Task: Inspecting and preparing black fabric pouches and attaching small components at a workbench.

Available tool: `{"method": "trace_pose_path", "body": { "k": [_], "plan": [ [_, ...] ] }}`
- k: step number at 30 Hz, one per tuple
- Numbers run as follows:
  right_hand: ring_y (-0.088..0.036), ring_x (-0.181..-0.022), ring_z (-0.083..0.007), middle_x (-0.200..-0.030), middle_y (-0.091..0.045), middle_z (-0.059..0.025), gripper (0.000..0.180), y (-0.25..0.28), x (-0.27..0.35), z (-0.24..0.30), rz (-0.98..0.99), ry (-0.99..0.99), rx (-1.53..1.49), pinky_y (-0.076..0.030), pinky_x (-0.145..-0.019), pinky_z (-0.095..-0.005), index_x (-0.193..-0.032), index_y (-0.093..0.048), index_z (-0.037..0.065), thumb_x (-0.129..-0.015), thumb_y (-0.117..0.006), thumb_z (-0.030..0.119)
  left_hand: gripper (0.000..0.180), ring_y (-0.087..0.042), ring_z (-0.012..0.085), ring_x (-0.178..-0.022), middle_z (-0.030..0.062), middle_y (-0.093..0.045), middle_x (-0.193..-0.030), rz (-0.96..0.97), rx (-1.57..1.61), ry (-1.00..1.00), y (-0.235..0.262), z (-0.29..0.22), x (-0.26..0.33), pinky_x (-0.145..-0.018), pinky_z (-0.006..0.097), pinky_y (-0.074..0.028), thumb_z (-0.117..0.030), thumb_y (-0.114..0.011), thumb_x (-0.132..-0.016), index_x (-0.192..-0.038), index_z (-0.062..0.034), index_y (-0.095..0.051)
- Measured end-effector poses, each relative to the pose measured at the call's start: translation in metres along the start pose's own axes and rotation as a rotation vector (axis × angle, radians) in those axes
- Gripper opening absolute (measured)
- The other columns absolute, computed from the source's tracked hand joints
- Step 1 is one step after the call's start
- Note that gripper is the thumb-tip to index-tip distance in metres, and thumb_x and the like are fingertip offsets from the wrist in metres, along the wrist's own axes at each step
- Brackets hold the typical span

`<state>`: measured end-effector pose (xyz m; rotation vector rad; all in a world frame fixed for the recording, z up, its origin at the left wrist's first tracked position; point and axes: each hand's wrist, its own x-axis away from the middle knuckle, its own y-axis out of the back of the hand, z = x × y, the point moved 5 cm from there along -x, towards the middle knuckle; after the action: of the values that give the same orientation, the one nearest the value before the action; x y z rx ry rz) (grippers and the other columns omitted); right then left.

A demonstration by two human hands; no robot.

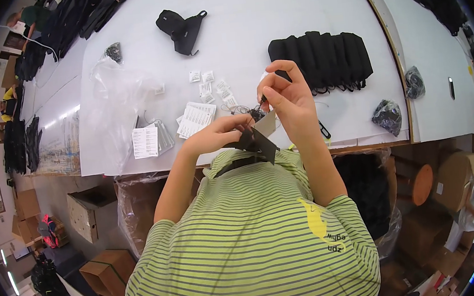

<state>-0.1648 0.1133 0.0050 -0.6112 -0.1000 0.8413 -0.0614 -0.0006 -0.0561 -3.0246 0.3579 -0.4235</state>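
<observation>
My left hand (pixel 219 133) is closed on black hang tags (pixel 252 142) held close to my chest at the table's near edge. Above and to the right, my right hand (pixel 289 96) pinches a thin black tag string (pixel 263 98) between thumb and fingertips. A small tangle of dark strings (pixel 255 112) lies on the table just beyond the tags. Left of my left hand are fanned white printed cards (pixel 197 118) and a second stack of white cards (pixel 146 142). Several small white labels (pixel 207 88) lie farther off.
A row of black fabric pouches (pixel 319 57) lies at the right, and a single black strapped piece (pixel 183 32) farther back. A clear plastic bag (pixel 119 105) spreads at the left. Bagged dark strings (pixel 387 117) sit near the right edge. Another person (pixel 9 104) stands far left.
</observation>
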Motion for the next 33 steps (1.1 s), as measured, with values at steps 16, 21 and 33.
{"method": "trace_pose_path", "body": {
  "k": [16, 21, 33],
  "plan": [
    [-0.051, -0.076, -0.0102, -0.079, -0.056, -0.0055, 0.029, 0.013, 0.007, 0.014, 0.040, -0.090, -0.169, -0.041, -0.065, -0.0224, -0.114, -0.045, 0.008, -0.088, -0.059, 0.004, 0.024, -0.046, 0.0111, -0.080, -0.0015, -0.054, -0.095, -0.074, -0.285, 0.003, 0.024, 0.008, 0.020, -0.078, 0.026, -0.040, -0.028, -0.060, -0.091, -0.105, -0.0084, -0.059],
    [-0.050, -0.075, -0.0096, -0.080, -0.055, -0.0052, 0.027, 0.017, 0.009, 0.015, 0.040, -0.094, -0.209, -0.041, -0.064, -0.0214, -0.113, -0.045, 0.008, -0.089, -0.058, 0.005, 0.022, -0.050, 0.0109, -0.084, -0.0012, -0.057, -0.094, 0.016, -0.493, -0.040, 0.030, 0.019, 0.042, -0.081, 0.027, -0.041, -0.024, -0.067, -0.086, -0.097, -0.0063, -0.061],
    [-0.051, -0.076, -0.0098, -0.081, -0.056, -0.0057, 0.026, 0.015, 0.012, 0.005, 0.087, -0.141, -0.194, -0.041, -0.064, -0.0229, -0.110, -0.046, 0.009, -0.089, -0.059, 0.004, 0.019, -0.050, 0.0068, -0.089, -0.0009, -0.057, -0.090, 0.107, 0.054, 0.232, 0.029, 0.026, 0.077, -0.083, 0.023, -0.039, -0.015, -0.069, -0.085, -0.089, -0.0024, -0.056]
  ]
}}
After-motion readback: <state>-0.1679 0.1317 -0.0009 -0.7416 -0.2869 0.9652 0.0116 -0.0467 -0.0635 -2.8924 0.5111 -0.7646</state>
